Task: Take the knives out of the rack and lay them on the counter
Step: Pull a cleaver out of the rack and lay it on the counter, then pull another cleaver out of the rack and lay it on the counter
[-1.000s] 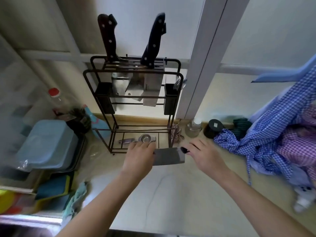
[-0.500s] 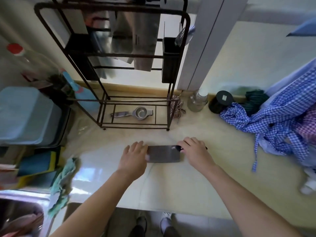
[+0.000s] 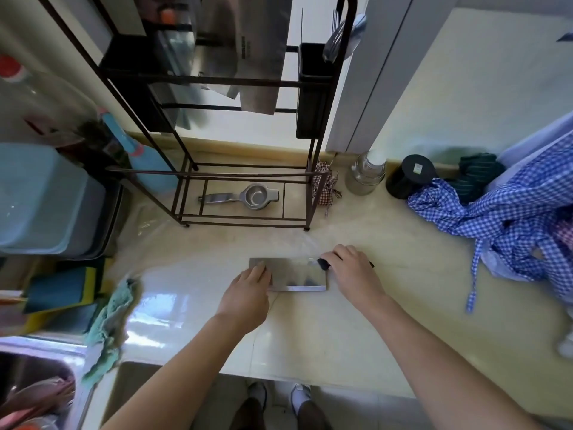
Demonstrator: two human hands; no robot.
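A: Centre of the frame, a broad rectangular steel cleaver (image 3: 297, 276) lies flat on the glossy cream stone bench (image 3: 356, 333), blade pointing left, dark handle to the right.

B: And the hands?

A: The right hand (image 3: 353, 271) is curled over the handle, fingers wrapped round it, only the black end near the blade showing. The left hand (image 3: 248, 293) rests with its fingers loosely spread, fingertips (image 3: 259, 270) touching the left part of the blade.

B: The rack?

A: The black wire knife rack (image 3: 313, 156) stands above them in the frame, against the wall. Two wide steel blades (image 3: 254, 51) hang in its upper tier, handles cut off by the top edge. On its bottom shelf lies a metal lemon squeezer (image 3: 245, 197).

B: Around it?

A: Right of the rack, a small clear glass jar (image 3: 366, 175) and a black round canister (image 3: 409, 175). Far right, a heap of blue checked cloth (image 3: 502, 218). Left edge, a pale blue plastic tub (image 3: 40, 200), and a teal rag (image 3: 111, 318) at lower left beside the sink (image 3: 37, 392).
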